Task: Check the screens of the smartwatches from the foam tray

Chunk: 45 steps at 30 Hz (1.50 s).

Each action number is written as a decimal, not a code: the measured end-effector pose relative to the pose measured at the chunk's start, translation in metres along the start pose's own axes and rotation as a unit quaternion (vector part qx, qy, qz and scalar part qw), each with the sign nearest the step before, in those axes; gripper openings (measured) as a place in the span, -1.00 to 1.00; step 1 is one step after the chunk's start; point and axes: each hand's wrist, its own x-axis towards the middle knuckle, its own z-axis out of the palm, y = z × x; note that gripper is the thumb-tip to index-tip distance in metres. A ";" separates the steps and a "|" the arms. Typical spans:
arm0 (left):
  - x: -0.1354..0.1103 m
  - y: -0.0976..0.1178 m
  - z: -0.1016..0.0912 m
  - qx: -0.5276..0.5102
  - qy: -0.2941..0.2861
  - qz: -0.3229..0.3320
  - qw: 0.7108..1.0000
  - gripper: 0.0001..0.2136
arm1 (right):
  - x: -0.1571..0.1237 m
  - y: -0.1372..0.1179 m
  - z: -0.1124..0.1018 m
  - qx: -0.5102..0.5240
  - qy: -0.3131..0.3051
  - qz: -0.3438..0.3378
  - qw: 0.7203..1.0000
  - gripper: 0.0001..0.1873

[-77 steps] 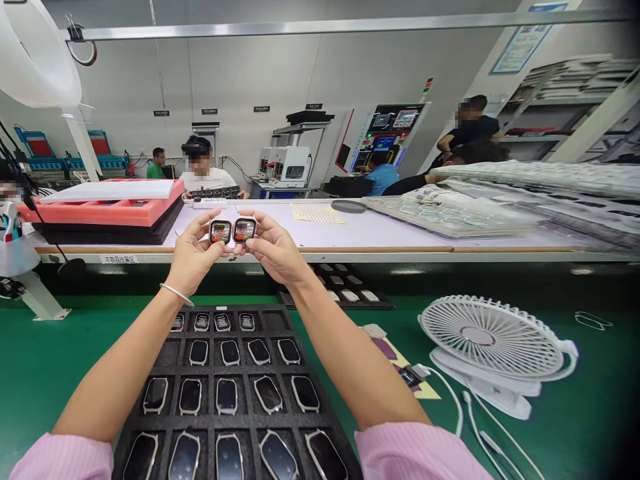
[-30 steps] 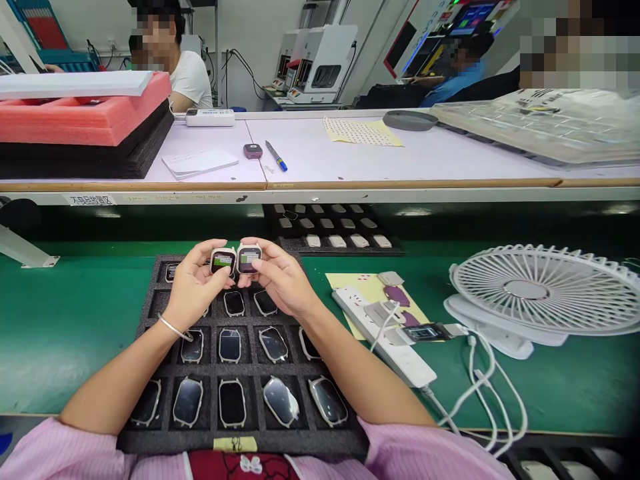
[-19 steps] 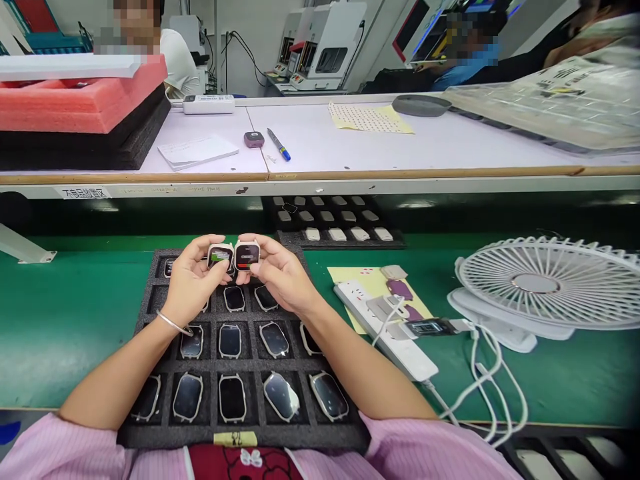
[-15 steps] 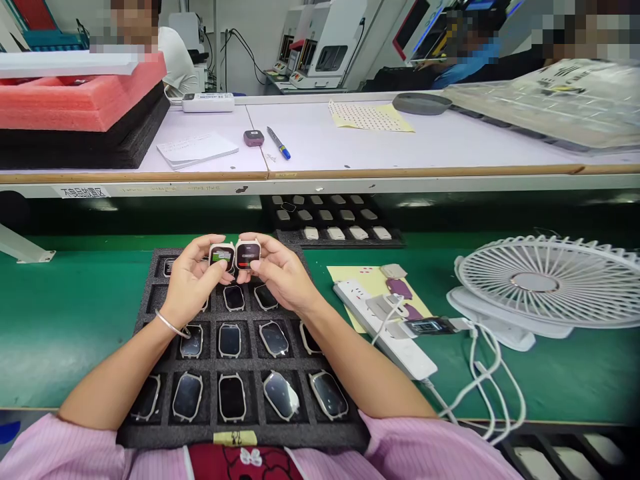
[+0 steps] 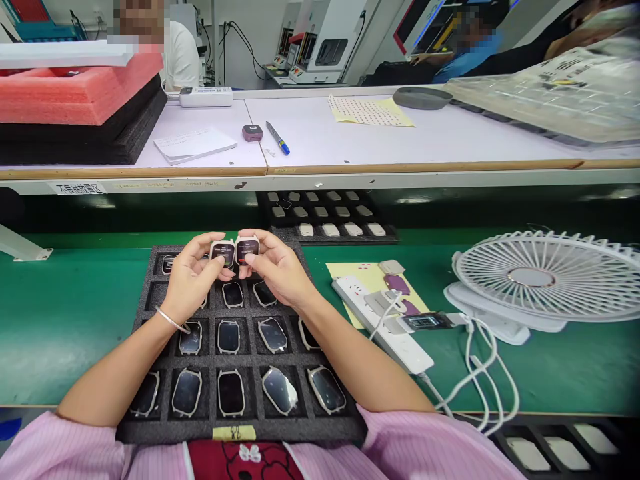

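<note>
My left hand (image 5: 195, 272) grips a smartwatch without a strap (image 5: 223, 252), its thumb on the lit screen. Close beside it, my right hand (image 5: 277, 268) grips a second strapless smartwatch (image 5: 247, 249), thumb at the lower part of its screen. Both screens face me and show small text too fine to read. Below the hands lies a dark grey foam tray (image 5: 240, 363) with several watches in its compartments, such as a dark-screened watch (image 5: 231, 393) in the front row. My forearms hide parts of the tray.
On the right, a white power strip (image 5: 385, 327) with plugs and white cables lies beside a white fan (image 5: 535, 277). Another foam tray (image 5: 320, 223) sits under the shelf (image 5: 300, 150). A pen (image 5: 278, 137) and paper lie on the shelf. Other people sit beyond.
The left watch's screen has changed from a display with a green band to a dark one with text. Both hands keep their grip in nearly the same place.
</note>
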 end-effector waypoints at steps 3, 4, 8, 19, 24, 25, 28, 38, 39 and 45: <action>0.000 0.000 0.000 -0.011 0.002 -0.015 1.000 -0.64 | 0.000 0.001 0.000 0.007 -0.008 -0.002 1.000 -0.57; 0.000 0.000 0.000 -0.017 0.003 -0.021 1.000 -0.64 | 0.000 0.002 0.000 0.010 -0.009 0.001 1.000 -0.58; 0.003 -0.001 -0.002 -0.046 0.022 -0.044 0.998 -0.61 | 0.002 0.003 -0.003 0.055 0.015 0.048 0.997 -0.57; 0.017 -0.010 -0.007 -0.132 0.055 -0.159 0.977 -0.66 | 0.011 0.007 -0.011 0.122 0.079 0.164 0.976 -0.67; 0.016 -0.013 -0.008 -0.114 0.042 -0.141 0.982 -0.70 | 0.009 0.008 -0.008 0.081 0.063 0.116 0.988 -0.67; 0.016 -0.012 -0.008 -0.110 0.041 -0.139 0.983 -0.70 | 0.008 0.008 -0.007 0.075 0.061 0.110 0.989 -0.66; 0.015 -0.011 -0.007 -0.103 0.039 -0.137 0.985 -0.70 | 0.008 0.009 -0.007 0.063 0.053 0.099 0.992 -0.63; 0.014 -0.012 -0.006 -0.093 0.025 -0.127 0.987 -0.67 | 0.009 0.013 -0.012 0.050 0.035 0.087 0.994 -0.56; 0.013 -0.012 -0.006 -0.090 0.022 -0.122 0.988 -0.66 | 0.009 0.013 -0.012 0.055 0.032 0.087 0.994 -0.54; 0.012 -0.018 -0.007 -0.044 0.006 -0.082 0.996 -0.48 | 0.009 0.014 -0.013 0.063 0.016 0.077 0.995 -0.50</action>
